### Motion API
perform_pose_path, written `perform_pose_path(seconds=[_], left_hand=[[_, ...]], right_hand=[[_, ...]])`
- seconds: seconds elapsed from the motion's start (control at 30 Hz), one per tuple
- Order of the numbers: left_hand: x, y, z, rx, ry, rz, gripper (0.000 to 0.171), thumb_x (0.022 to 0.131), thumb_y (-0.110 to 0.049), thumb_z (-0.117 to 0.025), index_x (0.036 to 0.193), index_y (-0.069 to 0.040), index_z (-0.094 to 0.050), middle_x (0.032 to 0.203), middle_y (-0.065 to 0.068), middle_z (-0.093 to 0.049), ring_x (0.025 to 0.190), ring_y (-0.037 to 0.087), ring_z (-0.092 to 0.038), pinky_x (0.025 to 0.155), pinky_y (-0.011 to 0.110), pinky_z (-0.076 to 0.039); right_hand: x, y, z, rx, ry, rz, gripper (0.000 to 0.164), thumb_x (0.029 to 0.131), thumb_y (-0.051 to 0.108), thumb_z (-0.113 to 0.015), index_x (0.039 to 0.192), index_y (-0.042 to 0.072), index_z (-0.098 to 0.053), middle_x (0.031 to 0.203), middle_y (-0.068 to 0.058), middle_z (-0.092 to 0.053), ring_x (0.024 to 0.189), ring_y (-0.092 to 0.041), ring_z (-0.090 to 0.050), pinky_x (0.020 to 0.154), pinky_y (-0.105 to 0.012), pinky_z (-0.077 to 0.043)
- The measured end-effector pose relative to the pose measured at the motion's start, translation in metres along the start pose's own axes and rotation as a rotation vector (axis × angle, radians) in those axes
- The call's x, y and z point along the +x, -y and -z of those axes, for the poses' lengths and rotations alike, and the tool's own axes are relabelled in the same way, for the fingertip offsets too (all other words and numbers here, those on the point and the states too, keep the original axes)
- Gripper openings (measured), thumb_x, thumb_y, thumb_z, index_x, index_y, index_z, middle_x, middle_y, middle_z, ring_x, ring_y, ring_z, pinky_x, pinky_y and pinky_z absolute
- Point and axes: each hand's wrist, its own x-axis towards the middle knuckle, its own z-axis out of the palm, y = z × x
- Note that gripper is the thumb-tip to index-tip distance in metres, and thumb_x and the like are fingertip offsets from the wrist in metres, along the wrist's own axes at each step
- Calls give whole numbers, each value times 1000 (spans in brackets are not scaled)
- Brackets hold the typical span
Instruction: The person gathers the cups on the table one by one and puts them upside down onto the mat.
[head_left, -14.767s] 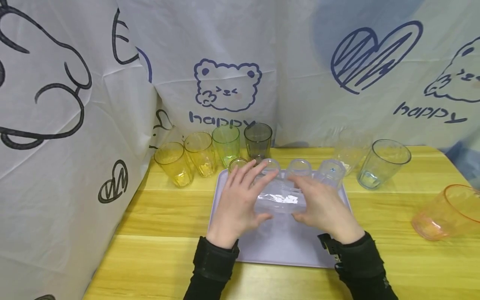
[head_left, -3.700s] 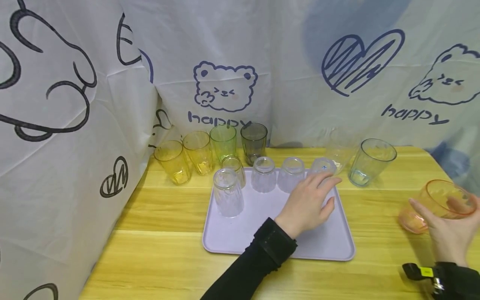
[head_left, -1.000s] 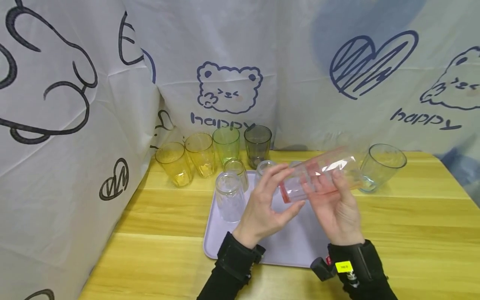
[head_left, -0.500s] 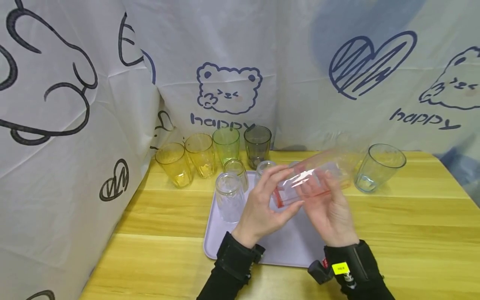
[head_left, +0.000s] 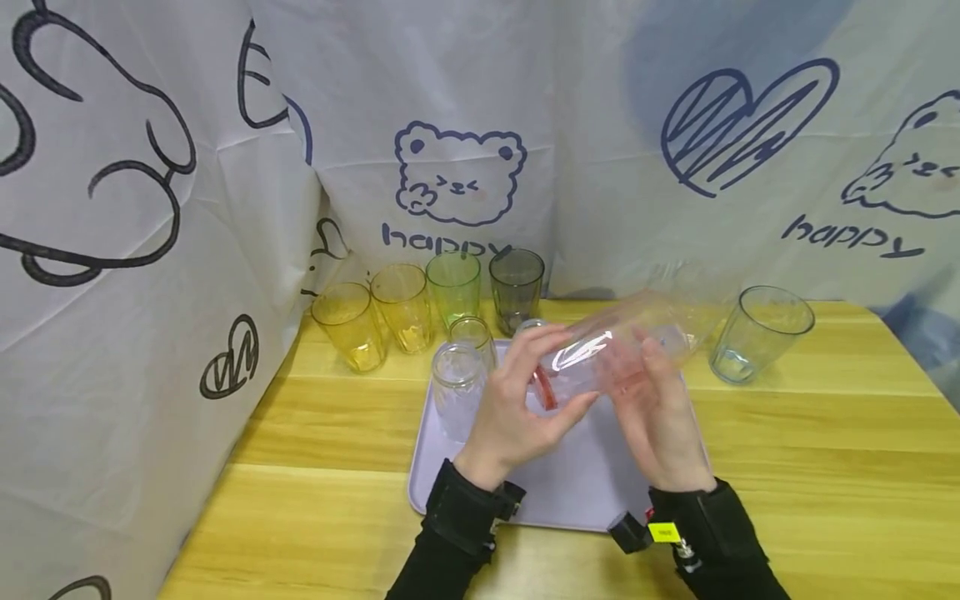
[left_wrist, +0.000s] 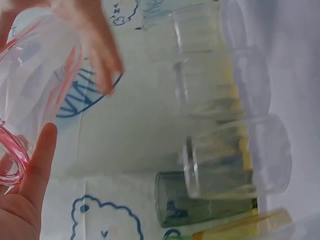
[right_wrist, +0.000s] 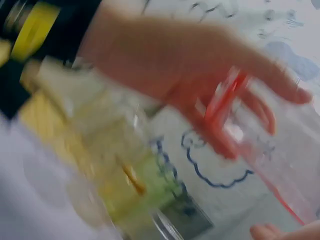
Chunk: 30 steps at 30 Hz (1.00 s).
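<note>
A pinkish-red clear tumbler [head_left: 600, 346] lies tilted in the air over the lilac tray [head_left: 570, 500], between both hands. My left hand [head_left: 513, 408] grips its left, red-edged end, thumb below and fingers above. My right hand [head_left: 663, 417] holds it farther right, thumb in front and fingers seen through the clear wall. In the right wrist view the right hand [right_wrist: 200, 85] is blurred round the tumbler's red edge. On the tray's left side a taller clear glass [head_left: 456, 392] stands upside down. Behind it are a short glass [head_left: 472, 332] and another upturned glass [head_left: 531, 325]; the hands hide others.
Behind the tray stand a yellow glass [head_left: 348, 329], an amber glass [head_left: 402, 308], a green glass [head_left: 453, 287] and a dark grey glass [head_left: 516, 287]. A bluish glass [head_left: 761, 333] is at the right. A printed white cloth [head_left: 585, 167] hangs behind the wooden table [head_left: 817, 467].
The pinkish tumbler left the table's right side in the right hand and came over the tray, where the left hand joined. Lately it shifted slightly left. Earlier, the taller clear glass was put on the tray.
</note>
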Motion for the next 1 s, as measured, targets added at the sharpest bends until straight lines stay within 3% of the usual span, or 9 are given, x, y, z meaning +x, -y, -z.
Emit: perform_pose_path(seconds=[0.07,0.13,0.23,0.4,0.53,0.67,0.77,0.9,1.0], left_hand=[[1,0,4,29,-11,8,63,77,-20,-84,132,-7,-56,132,15,-61,113,25,-66,88,24,-58],[1,0,9,48,-13,10,62,77,-20,-84,131,-7,-57,131,14,-61,95,18,-68,77,17,-56],[2,0,15,64,-8,23,60,78,-20,-84,131,-8,-57,131,12,-61,70,10,-60,60,13,-49],[1,1,22,93,-1,52,58,79,-23,-84,130,-8,-58,130,11,-62,60,6,-52,54,10,-43],[1,2,25,141,1,59,58,80,-26,-84,129,-8,-59,127,10,-64,62,7,-54,55,11,-44],[0,1,26,187,25,74,57,80,-30,-83,128,-9,-60,122,9,-66,67,10,-57,58,12,-45],[0,0,27,209,60,104,57,81,-32,-82,129,-10,-60,119,8,-67,71,12,-60,60,15,-48],[-1,-2,26,220,100,139,56,82,-34,-81,129,-11,-60,118,6,-68,76,15,-65,63,21,-54],[-1,-2,25,235,113,145,56,82,-36,-81,128,-11,-61,120,6,-68,80,13,-65,64,21,-55]], right_hand=[[0,1,-1,-104,-50,64,46,101,37,-54,139,23,-32,144,1,-44,141,-17,-40,120,-29,-34],[1,4,-1,-178,-104,152,48,102,32,-49,143,21,-28,147,0,-39,145,-20,-33,123,-31,-29],[3,8,3,-293,-125,346,46,102,17,-45,146,14,-30,149,-5,-38,148,-22,-30,127,-33,-24],[8,8,18,-661,42,740,57,90,-10,-50,145,-6,-34,150,-11,-44,147,-22,-38,128,-37,-25],[12,12,23,-1009,145,931,65,82,5,-59,141,-14,-40,145,-23,-50,147,-30,-41,127,-37,-28],[11,12,23,-1323,274,967,71,91,38,-59,143,-8,-44,145,-27,-48,148,-40,-36,128,-32,-23],[10,7,20,-1438,364,929,79,92,50,-62,146,-4,-43,148,-24,-47,148,-42,-34,130,-40,-20],[11,-3,16,-1499,389,905,93,74,33,-90,147,-2,-43,147,-23,-48,145,-43,-38,126,-57,-23],[12,-10,15,-1527,370,901,103,60,20,-97,146,-1,-45,144,-22,-51,140,-42,-43,122,-62,-28]])
